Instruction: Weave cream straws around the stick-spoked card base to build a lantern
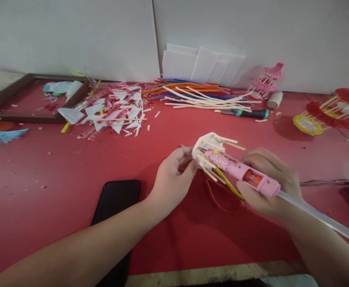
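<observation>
My left hand (pixel 177 171) pinches the edge of a small white foam disc (pixel 212 139), tilted above the red table. Several pale sticks (pixel 230 140) stand out from the disc toward the right. My right hand (pixel 270 179) is wrapped around a pink hot glue gun (pixel 234 166) with a clear glue stick (pixel 318 215) coming out of its back end. The gun's metal nozzle points at the inside of the disc, between the sticks; whether it touches is hard to make out. Below the gun, a yellow-green strip (pixel 230 184) curves beside red scissor-like handles (pixel 222 205).
A black phone (pixel 117 203) lies by my left forearm. Paper scraps (pixel 114 107), coloured sticks (pixel 189 87) and a dark-handled cutter (pixel 252 114) lie along the back. Stick-and-paper models (pixel 326 113) stand at right, a wooden frame (pixel 28 118) at left. A cable (pixel 330 181) runs rightward.
</observation>
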Motion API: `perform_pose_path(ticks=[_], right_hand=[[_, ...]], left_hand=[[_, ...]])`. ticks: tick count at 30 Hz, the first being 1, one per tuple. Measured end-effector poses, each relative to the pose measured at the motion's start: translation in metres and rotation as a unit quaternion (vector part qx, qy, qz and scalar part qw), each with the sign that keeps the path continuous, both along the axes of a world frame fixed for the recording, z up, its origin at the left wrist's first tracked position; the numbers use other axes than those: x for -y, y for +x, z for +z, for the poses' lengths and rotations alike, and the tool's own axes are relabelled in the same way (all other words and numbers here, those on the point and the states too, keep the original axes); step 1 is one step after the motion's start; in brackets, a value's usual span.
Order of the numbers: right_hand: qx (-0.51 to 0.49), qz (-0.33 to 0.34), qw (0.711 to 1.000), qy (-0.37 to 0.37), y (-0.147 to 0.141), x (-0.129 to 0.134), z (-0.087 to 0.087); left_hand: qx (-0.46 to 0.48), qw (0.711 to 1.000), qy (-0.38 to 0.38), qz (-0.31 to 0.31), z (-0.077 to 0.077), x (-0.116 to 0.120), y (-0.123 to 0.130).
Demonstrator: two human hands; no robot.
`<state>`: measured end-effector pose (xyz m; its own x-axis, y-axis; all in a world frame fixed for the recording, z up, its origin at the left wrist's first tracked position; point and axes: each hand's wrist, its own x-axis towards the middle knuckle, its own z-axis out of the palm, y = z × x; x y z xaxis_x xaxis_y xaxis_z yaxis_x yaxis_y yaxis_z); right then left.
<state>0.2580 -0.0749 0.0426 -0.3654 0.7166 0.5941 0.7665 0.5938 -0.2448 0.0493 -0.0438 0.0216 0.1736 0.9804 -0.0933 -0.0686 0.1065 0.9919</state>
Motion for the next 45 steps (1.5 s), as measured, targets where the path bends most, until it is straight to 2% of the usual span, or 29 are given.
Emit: perform_pose_path(ticks=[23,25,29,30,32,34,36,38,41,43,45], right_hand=[[0.041,-0.043,0.998,0.022,0.001,-0.002,-0.001],[0.033,-0.033,0.998,0.032,0.001,-0.002,0.001],[-0.027,-0.006,0.996,0.083,0.006,0.001,0.005],[-0.04,-0.027,0.995,0.088,0.009,0.001,0.006],[-0.035,-0.128,0.989,0.062,0.019,-0.001,0.006],[0.023,-0.258,0.965,-0.026,0.033,-0.007,0.002],[0.1,-0.322,0.93,-0.145,0.047,-0.016,-0.006],[0.149,-0.336,0.902,-0.226,0.061,-0.023,-0.016],[0.204,-0.343,0.881,-0.252,0.071,-0.03,-0.028],[0.21,-0.344,0.886,-0.231,0.07,-0.031,-0.027],[0.16,-0.33,0.917,-0.157,0.062,-0.029,-0.016]], left_hand=[[-0.015,0.999,-0.029,-0.006,0.001,0.0,-0.001],[0.003,0.998,-0.066,0.01,0.001,-0.003,-0.002],[0.071,0.985,-0.134,0.082,0.001,-0.01,-0.006],[0.09,0.982,-0.139,0.096,0.0,-0.011,-0.007],[0.121,0.976,-0.139,0.113,-0.001,-0.012,-0.008],[0.144,0.973,-0.137,0.119,-0.001,-0.012,-0.008],[0.153,0.971,-0.137,0.119,-0.001,-0.011,-0.007],[0.152,0.973,-0.135,0.113,-0.001,-0.01,-0.006],[0.148,0.979,-0.121,0.076,-0.001,-0.008,-0.005],[0.141,0.985,-0.095,0.035,-0.001,-0.006,-0.006],[0.123,0.99,-0.061,-0.008,-0.001,-0.004,-0.006]])
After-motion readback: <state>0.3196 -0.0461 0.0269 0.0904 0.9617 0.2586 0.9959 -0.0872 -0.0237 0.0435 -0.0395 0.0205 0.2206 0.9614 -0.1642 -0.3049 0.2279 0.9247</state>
